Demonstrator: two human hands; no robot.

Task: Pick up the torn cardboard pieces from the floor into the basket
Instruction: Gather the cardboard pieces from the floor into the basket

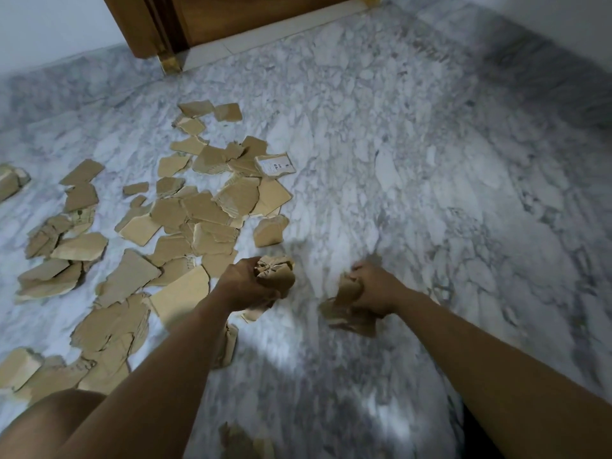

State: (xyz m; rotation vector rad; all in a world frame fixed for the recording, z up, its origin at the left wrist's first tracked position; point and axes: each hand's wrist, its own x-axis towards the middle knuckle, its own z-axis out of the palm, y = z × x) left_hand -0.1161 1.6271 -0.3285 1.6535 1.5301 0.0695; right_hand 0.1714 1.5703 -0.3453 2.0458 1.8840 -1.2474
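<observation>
Both hands are clenched on cardboard: the left hand (246, 286) and right hand (374, 289) each grip crumpled scraps (blurred); loose cardboard pieces (185, 213) litter the floor (430, 180) toward ten o'clock.

Torn cardboard pieces (198, 207) — tan, ragged-edged, mostly flat and overlapping — lie scattered across the left floor; basket not visible.

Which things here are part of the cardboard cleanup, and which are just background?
Job: left hand gripping a cardboard bundle; right hand gripping cardboard scraps; torn pieces on the marble floor.
Background: wooden door, white wall. No basket in view.
</observation>
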